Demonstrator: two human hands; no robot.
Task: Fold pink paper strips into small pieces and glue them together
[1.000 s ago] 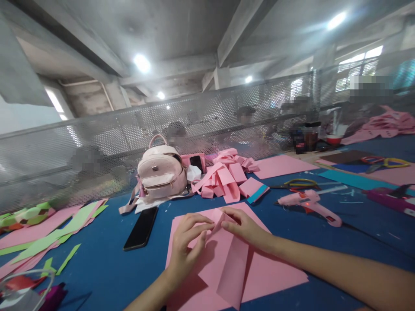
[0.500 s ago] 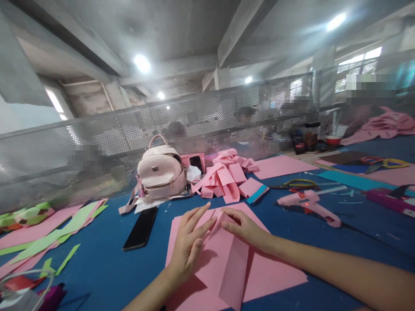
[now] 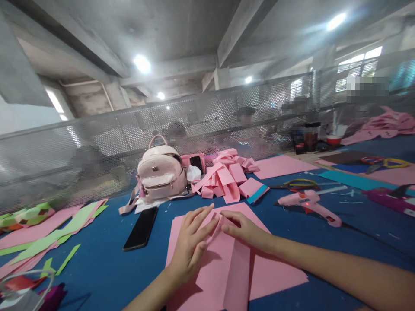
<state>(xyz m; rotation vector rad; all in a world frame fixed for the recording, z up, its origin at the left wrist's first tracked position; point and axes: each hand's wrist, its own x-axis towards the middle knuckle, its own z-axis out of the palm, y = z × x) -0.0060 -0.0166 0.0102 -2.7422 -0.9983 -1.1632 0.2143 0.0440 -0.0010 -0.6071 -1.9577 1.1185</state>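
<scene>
A pink paper sheet [image 3: 238, 268] with one long edge folded up lies on a stack of larger pink sheets [image 3: 275, 276]. My left hand [image 3: 191, 242] rests on the sheet's far left part, fingers stretched out and tips touching the paper near the fold. Beside it, my right hand [image 3: 241, 229] pinches the far end of the folded strip between thumb and curled fingers. The near end of the fold stands slightly raised and runs toward me.
Left of the stack lies a black phone [image 3: 141, 229], with a pale backpack [image 3: 162, 172] behind. Pink paper strips [image 3: 223, 177] are heaped at the back. Right of them are scissors [image 3: 296, 184] and a pink glue gun [image 3: 311, 203] with its cord. Green strips [image 3: 68, 226] lie left.
Both hands have shifted slightly to the right along the far end of the paper. The near end of the folded strip has swung a little to the right.
</scene>
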